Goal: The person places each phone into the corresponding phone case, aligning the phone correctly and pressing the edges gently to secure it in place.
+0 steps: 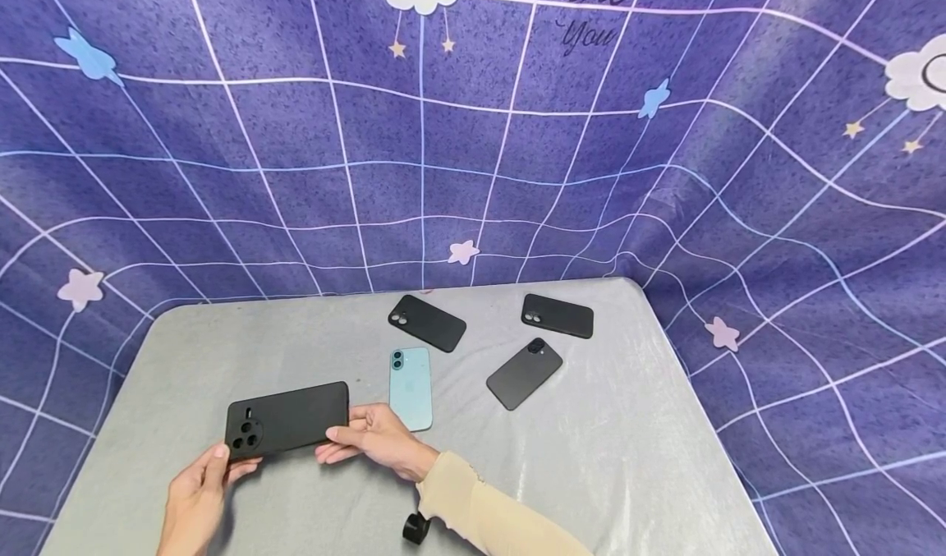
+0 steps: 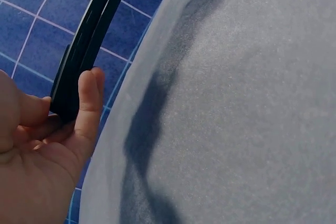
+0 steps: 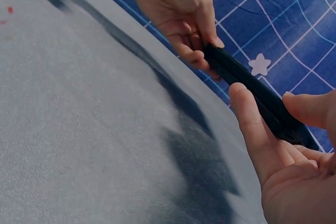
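Both hands hold a black phone case (image 1: 296, 418) above the table's front left, its back and round camera cutouts facing up in the head view. My left hand (image 1: 198, 490) grips the left end, thumb at the corner beside the cutouts. At the other end, my right hand (image 1: 380, 441) pinches the short edge between thumb and fingers. Seen edge-on in the left wrist view, the case (image 2: 86, 51) is a dark slab with a groove along its side; I cannot tell whether a phone is inside. A light teal phone (image 1: 411, 392) lies just beyond my right hand.
Farther back on the grey-covered table (image 1: 613, 466) lie a black phone case (image 1: 432, 326), another black case (image 1: 565, 318) at the right, and a dark grey phone (image 1: 523, 375) set diagonally. A purple grid-patterned curtain (image 1: 384, 195) closes off the back and sides.
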A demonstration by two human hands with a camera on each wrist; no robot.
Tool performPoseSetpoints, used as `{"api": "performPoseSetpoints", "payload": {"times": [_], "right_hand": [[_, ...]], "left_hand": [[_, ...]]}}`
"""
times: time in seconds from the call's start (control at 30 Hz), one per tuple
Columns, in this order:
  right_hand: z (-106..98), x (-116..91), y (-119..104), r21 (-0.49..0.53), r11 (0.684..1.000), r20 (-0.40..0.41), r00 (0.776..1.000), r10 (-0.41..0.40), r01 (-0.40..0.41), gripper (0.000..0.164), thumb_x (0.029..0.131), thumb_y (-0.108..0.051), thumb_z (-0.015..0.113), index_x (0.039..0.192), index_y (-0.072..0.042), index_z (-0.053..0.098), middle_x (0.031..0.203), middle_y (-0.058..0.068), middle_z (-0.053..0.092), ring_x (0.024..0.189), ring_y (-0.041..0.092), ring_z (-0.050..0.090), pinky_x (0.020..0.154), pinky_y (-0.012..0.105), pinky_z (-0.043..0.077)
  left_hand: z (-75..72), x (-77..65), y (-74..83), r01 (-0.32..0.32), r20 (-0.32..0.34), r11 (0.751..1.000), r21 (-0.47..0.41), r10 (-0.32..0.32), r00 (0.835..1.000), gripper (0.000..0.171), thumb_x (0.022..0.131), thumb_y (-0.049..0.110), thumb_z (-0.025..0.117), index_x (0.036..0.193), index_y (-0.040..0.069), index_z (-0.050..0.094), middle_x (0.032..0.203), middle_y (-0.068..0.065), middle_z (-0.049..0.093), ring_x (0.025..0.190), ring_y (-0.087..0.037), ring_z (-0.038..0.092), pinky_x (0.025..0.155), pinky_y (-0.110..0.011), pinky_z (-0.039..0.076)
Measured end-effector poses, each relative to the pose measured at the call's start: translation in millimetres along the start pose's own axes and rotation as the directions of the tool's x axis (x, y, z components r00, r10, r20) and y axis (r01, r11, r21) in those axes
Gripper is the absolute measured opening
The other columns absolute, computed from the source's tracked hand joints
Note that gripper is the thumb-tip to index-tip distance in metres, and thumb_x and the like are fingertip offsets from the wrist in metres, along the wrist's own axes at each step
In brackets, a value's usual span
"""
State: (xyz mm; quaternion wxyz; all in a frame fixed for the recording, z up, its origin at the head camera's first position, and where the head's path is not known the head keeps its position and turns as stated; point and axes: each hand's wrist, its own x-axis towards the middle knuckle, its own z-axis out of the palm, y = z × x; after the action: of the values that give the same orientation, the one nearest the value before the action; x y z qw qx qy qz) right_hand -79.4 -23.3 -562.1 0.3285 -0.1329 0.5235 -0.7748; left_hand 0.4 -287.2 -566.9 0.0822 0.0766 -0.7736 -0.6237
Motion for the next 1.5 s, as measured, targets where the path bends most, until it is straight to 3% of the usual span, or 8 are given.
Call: {"api": "performPoseSetpoints", "payload": {"times": [0.27,0.4,0.53,0.73,0.83,0.93,1.17,1.5], "right_hand": [[0.0,-0.6,1.4,0.010,1.000,0.004,1.000,0.015,-0.015,0.015,0.105,-0.004,0.067,0.095,-0.012,0.059,0.103,0.035,0.074,0.110,0.056,0.068,0.090,0.039,0.064],[0.0,-0.9,1.1,0.006,1.000,0.003,1.000,0.011,-0.011,0.019,0.106,-0.005,0.067,0.093,-0.013,0.056,0.103,0.035,0.074,0.109,0.055,0.068,0.092,0.042,0.063],[-0.1,-1.3,0.8,0.008,1.000,0.004,1.000,0.004,-0.004,0.018,0.106,-0.004,0.067,0.093,-0.013,0.056,0.103,0.035,0.074,0.109,0.057,0.068,0.091,0.042,0.063],[0.1,-2.7,1.3,0.023,1.000,0.013,1.000,0.013,-0.013,0.009,0.106,-0.003,0.067,0.102,-0.009,0.062,0.105,0.036,0.073,0.112,0.060,0.064,0.095,0.048,0.061],[0.6,-3.0,1.4,0.024,1.000,0.012,1.000,0.013,-0.014,0.005,0.105,-0.003,0.067,0.107,-0.007,0.065,0.105,0.035,0.074,0.111,0.059,0.066,0.095,0.047,0.062],[1.1,-3.0,1.4,0.025,1.000,0.011,1.000,0.017,-0.017,0.005,0.105,-0.003,0.068,0.107,-0.007,0.065,0.104,0.035,0.074,0.110,0.057,0.067,0.092,0.043,0.063],[1.3,-3.5,-1.2,0.004,1.000,0.008,1.000,0.017,-0.017,0.004,0.106,-0.003,0.067,0.107,-0.007,0.067,0.105,0.036,0.073,0.110,0.058,0.067,0.097,0.053,0.059],[-1.0,-2.3,-1.6,-0.015,1.000,0.002,1.000,0.005,-0.005,0.005,0.105,-0.003,0.067,0.104,-0.008,0.066,0.104,0.035,0.074,0.111,0.062,0.064,0.089,0.040,0.064]], "left_hand": [[-2.9,-1.6,1.5,0.007,0.016,0.980,0.197,-0.011,1.000,0.051,0.119,0.015,0.032,0.137,-0.031,0.046,0.084,0.003,0.080,0.082,0.014,0.070,0.088,0.003,0.043],[-2.7,-0.8,-0.4,0.028,0.016,0.998,-0.063,-0.027,1.000,0.035,0.118,0.013,0.040,0.134,-0.010,0.061,0.088,0.002,0.080,0.083,0.002,0.076,0.084,-0.008,0.054],[-1.4,1.1,0.2,0.128,-0.017,0.952,-0.279,-0.138,0.990,0.019,0.115,0.019,0.051,0.112,0.019,0.069,0.087,-0.003,0.080,0.081,-0.011,0.079,0.079,-0.019,0.061],[3.8,4.0,7.6,0.307,-0.130,0.932,-0.193,-0.334,0.934,0.052,0.111,0.034,0.062,0.139,-0.009,0.055,0.080,0.003,0.079,0.073,-0.010,0.078,0.072,-0.021,0.063],[5.8,6.1,10.2,0.367,-0.172,0.910,-0.192,-0.400,0.900,0.050,0.107,0.038,0.068,0.135,-0.003,0.060,0.076,0.002,0.079,0.070,-0.011,0.078,0.070,-0.020,0.062],[5.8,6.7,11.2,0.400,-0.180,0.906,-0.138,-0.420,0.889,0.055,0.105,0.041,0.070,0.135,-0.005,0.061,0.073,0.003,0.078,0.068,-0.011,0.078,0.070,-0.014,0.060],[-0.3,5.5,8.7,0.336,-0.064,0.936,0.107,-0.330,0.942,0.072,0.114,0.042,0.052,0.149,-0.021,0.044,0.082,0.002,0.081,0.076,-0.001,0.076,0.079,-0.002,0.050],[-4.5,6.1,11.9,0.202,0.032,0.925,0.322,-0.224,0.974,0.069,0.117,0.040,0.042,0.148,-0.021,0.045,0.092,-0.013,0.082,0.081,0.012,0.069,0.082,0.005,0.034]]}}
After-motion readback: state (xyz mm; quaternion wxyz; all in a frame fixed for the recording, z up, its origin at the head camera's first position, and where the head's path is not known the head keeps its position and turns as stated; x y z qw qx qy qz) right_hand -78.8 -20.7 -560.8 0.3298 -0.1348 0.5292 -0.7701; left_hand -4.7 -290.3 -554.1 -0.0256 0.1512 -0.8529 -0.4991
